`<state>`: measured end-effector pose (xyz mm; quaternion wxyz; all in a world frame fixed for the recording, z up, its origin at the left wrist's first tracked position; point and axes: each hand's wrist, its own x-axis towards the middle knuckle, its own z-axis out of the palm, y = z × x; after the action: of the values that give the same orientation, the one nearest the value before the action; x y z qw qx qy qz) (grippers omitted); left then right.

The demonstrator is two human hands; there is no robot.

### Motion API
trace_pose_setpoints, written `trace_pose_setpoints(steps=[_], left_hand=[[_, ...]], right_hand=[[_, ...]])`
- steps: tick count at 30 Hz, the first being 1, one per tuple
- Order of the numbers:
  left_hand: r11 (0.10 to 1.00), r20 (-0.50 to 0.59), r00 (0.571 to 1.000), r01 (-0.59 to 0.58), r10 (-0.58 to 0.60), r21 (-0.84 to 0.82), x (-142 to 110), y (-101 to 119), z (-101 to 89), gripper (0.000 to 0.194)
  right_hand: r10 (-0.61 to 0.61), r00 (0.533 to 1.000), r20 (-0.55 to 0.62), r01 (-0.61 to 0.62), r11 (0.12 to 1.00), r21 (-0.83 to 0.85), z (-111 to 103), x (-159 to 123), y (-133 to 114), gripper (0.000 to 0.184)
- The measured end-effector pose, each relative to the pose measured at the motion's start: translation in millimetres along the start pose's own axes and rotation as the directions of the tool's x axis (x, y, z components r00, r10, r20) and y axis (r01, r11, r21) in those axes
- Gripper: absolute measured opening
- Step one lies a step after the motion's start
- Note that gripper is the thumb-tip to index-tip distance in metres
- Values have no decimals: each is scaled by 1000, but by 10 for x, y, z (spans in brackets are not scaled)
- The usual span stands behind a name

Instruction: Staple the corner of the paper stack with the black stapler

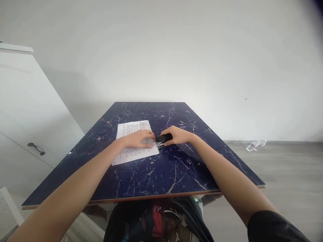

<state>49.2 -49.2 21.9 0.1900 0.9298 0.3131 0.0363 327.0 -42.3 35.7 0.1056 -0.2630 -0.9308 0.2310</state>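
A printed sheet of paper (133, 155) lies at a slant on the dark blue marbled table (151, 181). My left hand (138, 138) rests flat on it, fingers stretched toward its right edge. Just to the right, my right hand (176, 135) is wrapped around a black stapler (164, 138). The stapler's front end meets the right edge of the paper, and its metal part shows below the black top. Whether the paper sits between its jaws I cannot tell. Part of the print is hidden under my left hand.
A small dark piece (181, 122) lies on the table beyond my right hand. A white cabinet (30, 111) with a dark handle stands at the left. The white wall (161, 50) rises behind the table. On the floor at right lies a white object (255, 145).
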Motion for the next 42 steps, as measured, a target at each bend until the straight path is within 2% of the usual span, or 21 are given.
trace_pose_setpoints(steps=[6, 10, 11, 13, 16, 18, 21, 23, 27, 32, 34, 36, 38, 39, 42], left_hand=[[999, -10, 999, 40, -40, -5, 36, -2, 91, 79], [999, -2, 1000, 29, -29, -16, 58, -19, 173, 85], [1000, 10, 1000, 15, -15, -11, 61, -27, 188, 84], [1000, 32, 999, -12, 12, 5, 67, -47, 213, 83], [1000, 44, 999, -23, 22, 21, 72, -76, 237, 81], [999, 50, 999, -22, 21, 25, 71, -80, 243, 80], [999, 63, 998, -30, 29, 20, 68, -62, 238, 82], [999, 64, 997, -45, 44, 10, 69, -45, 232, 83], [998, 58, 997, -53, 52, 14, 76, -34, 229, 81], [998, 42, 998, -53, 52, 29, 79, -41, 232, 79], [998, 47, 997, -56, 54, 32, 76, -40, 229, 79], [998, 62, 997, -52, 50, 34, 70, -42, 226, 81], [998, 77, 996, -43, 40, 36, 64, -55, 225, 84], [999, 82, 996, -40, 36, 37, 63, -65, 226, 84], [998, 84, 996, -40, 37, 38, 69, -101, 234, 85]], right_hand=[[27, 1000, -7, -27, 999, -18, -10, -11, -27, 33], [33, 999, 6, -34, 995, 93, 3, 7, -43, 48], [50, 998, -29, -46, 990, 130, 12, 20, -49, 51], [106, 980, -171, -77, 983, 167, 35, 54, -69, 59], [154, 901, -406, -125, 987, 99, 83, 116, -129, 62], [143, 875, -462, -148, 989, 26, 130, 157, -181, 57], [131, 915, -383, -181, 978, -99, 237, 210, -258, 49], [169, 931, -324, -250, 941, -227, 327, 243, -308, 44], [246, 908, -338, -388, 798, -461, 500, 310, -408, 38], [268, 896, -353, -431, 715, -550, 635, 384, -482, 36], [276, 896, -349, -430, 736, -523, 596, 386, -456, 36], [261, 922, -285, -364, 836, -411, 474, 344, -379, 38], [180, 964, -195, -219, 954, -205, 301, 250, -255, 41], [116, 982, -148, -132, 986, -99, 212, 188, -184, 41], [-46, 999, 5, 46, 999, 26, 16, 9, 26, 42]])
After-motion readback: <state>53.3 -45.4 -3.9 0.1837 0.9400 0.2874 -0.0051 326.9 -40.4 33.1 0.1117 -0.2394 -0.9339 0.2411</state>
